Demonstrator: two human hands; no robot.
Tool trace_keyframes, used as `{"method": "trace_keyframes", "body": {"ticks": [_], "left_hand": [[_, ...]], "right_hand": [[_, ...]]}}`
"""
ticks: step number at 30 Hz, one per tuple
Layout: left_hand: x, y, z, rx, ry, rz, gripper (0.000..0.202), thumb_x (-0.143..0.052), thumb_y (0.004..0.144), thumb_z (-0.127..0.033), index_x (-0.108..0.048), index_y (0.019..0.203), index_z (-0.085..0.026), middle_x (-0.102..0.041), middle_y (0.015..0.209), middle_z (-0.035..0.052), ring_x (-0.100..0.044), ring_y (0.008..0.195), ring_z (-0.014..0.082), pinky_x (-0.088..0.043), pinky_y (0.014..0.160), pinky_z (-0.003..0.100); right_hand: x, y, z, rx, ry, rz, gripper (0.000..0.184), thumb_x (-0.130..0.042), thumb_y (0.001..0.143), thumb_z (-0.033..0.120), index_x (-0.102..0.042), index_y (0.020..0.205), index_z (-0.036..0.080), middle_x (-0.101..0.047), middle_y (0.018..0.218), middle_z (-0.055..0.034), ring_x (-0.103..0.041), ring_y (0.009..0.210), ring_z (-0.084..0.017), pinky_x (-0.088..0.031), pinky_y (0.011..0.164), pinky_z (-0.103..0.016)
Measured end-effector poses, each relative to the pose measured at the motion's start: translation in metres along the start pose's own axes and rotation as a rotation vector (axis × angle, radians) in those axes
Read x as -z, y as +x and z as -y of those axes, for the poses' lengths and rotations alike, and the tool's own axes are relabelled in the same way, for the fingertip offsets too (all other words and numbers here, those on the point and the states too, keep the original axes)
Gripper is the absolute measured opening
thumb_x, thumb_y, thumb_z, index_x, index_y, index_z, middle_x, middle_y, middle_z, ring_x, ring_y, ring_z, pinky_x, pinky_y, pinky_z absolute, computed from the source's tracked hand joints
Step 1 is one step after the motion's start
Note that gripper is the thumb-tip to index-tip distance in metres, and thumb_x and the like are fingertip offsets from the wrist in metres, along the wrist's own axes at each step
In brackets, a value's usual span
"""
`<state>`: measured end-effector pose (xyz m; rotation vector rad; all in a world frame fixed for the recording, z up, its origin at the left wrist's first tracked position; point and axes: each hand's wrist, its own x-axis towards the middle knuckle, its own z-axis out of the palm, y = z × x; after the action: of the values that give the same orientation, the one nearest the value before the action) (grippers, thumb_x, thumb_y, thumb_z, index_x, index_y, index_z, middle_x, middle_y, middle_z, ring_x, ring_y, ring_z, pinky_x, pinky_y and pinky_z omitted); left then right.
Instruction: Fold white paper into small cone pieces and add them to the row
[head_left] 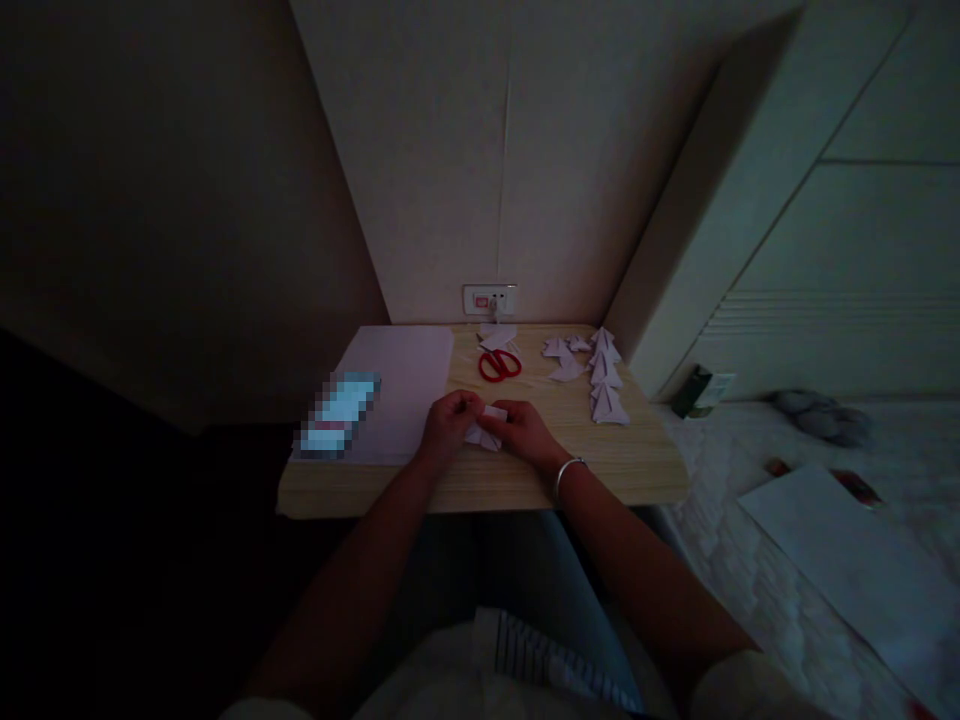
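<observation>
Over the front middle of a small wooden table (600, 475), my left hand (450, 422) and my right hand (525, 430) pinch a small folded piece of white paper (486, 436) between them. Parts of the paper are covered by my fingers, and its folds are hard to make out in the dim light. A silver bracelet (568, 477) circles my right wrist. Beyond my hands lies a pair of scissors with red handles (500, 366). Folded white paper pieces (604, 380) stand in a column at the right, with several smaller folded ones (564, 352) beside them.
White sheets (409, 375) cover the table's left side, with a blurred, lit phone-like device (339, 415) on top. A wall socket (490, 300) sits behind the table. On the bed (705, 480) at right are a large white sheet (847, 550), a dark box (691, 390) and grey cloth (821, 417).
</observation>
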<state>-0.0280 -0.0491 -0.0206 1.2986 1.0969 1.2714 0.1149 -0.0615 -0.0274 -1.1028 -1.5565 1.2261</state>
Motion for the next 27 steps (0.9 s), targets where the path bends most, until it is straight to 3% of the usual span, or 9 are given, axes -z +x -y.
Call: {"method": "trace_keyframes", "body": {"ticks": [12, 16, 21, 25, 27], "left_hand": [[0.001, 0.002, 0.004, -0.012, 0.026, -0.003, 0.015, -0.066, 0.064, -0.029, -0.062, 0.068, -0.015, -0.06, 0.063, -0.0025, -0.052, 0.06, 0.0109, -0.04, 0.06, 0.022], [0.004, 0.003, 0.005, -0.031, -0.029, -0.089, 0.015, -0.064, 0.065, -0.03, -0.06, 0.068, -0.016, -0.054, 0.058, -0.0046, -0.046, 0.055, 0.0092, -0.036, 0.054, 0.02], [0.004, 0.007, 0.01, -0.03, -0.079, -0.259, 0.019, -0.065, 0.065, -0.033, -0.061, 0.073, -0.016, -0.058, 0.065, -0.0021, -0.05, 0.06, 0.0101, -0.04, 0.059, 0.021], [0.004, 0.007, 0.009, -0.047, -0.083, -0.274, 0.021, -0.065, 0.067, -0.035, -0.062, 0.075, -0.016, -0.059, 0.068, -0.0014, -0.051, 0.061, 0.0106, -0.041, 0.06, 0.022], [0.004, 0.004, 0.005, -0.114, -0.008, -0.272, 0.02, -0.065, 0.068, -0.034, -0.063, 0.076, -0.017, -0.059, 0.072, -0.0005, -0.051, 0.065, 0.0111, -0.041, 0.063, 0.023]], "right_hand": [[0.0, 0.001, -0.002, 0.022, -0.108, -0.064, 0.034, -0.06, 0.073, 0.049, -0.054, 0.063, 0.017, -0.048, 0.052, 0.0043, -0.039, 0.05, -0.009, -0.026, 0.045, -0.022], [0.0, 0.001, 0.003, -0.01, 0.003, -0.068, 0.035, -0.061, 0.072, 0.048, -0.051, 0.059, 0.018, -0.047, 0.051, 0.0048, -0.037, 0.048, -0.008, -0.027, 0.045, -0.022], [0.003, 0.003, 0.008, -0.018, 0.18, -0.141, 0.035, -0.059, 0.074, 0.049, -0.055, 0.059, 0.017, -0.052, 0.052, 0.0023, -0.043, 0.05, -0.01, -0.034, 0.05, -0.024], [0.002, 0.004, 0.007, -0.028, 0.224, -0.187, 0.027, -0.066, 0.067, 0.044, -0.06, 0.068, 0.018, -0.057, 0.058, 0.0017, -0.046, 0.052, -0.011, -0.037, 0.052, -0.024], [0.002, 0.003, 0.006, 0.038, 0.155, -0.253, 0.023, -0.067, 0.067, 0.041, -0.063, 0.071, 0.018, -0.059, 0.065, 0.0001, -0.049, 0.058, -0.012, -0.04, 0.057, -0.026]]}}
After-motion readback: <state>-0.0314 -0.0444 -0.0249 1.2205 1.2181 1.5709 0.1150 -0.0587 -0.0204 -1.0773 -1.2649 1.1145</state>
